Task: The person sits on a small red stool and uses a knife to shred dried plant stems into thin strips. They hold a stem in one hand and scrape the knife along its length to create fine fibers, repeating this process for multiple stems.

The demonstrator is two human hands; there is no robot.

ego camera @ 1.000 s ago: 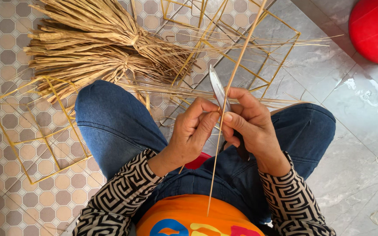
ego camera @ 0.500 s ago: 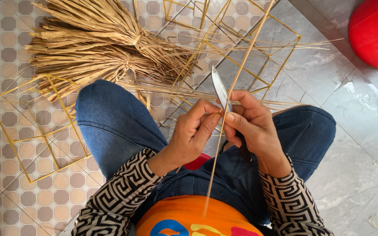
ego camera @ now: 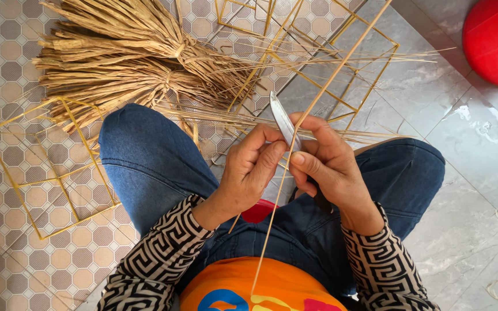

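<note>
Stick [ego camera: 318,98] and knife [ego camera: 283,120] between hands [ego camera: 292,167]

No packages, labels, signs or screens show anywhere around the red tub [ego camera: 495,40] at the upper right, nor elsewhere on the tiled floor
</note>
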